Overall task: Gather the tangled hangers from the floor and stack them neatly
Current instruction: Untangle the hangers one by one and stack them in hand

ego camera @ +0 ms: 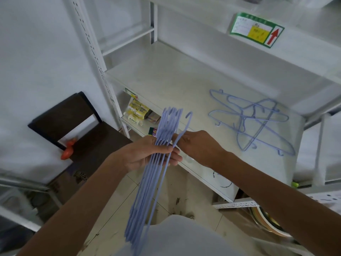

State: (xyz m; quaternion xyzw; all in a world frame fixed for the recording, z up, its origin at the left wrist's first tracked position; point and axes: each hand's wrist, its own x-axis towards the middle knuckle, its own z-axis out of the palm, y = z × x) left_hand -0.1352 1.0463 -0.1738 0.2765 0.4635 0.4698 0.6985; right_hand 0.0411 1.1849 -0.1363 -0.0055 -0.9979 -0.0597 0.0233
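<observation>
white shelf (166, 80) bare leftward — both hands' grip pinching hanger bundle (147, 182) off its edge.

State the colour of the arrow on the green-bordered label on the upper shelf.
Red, pointing upward, on the label; the head view shows it clearly.
</observation>
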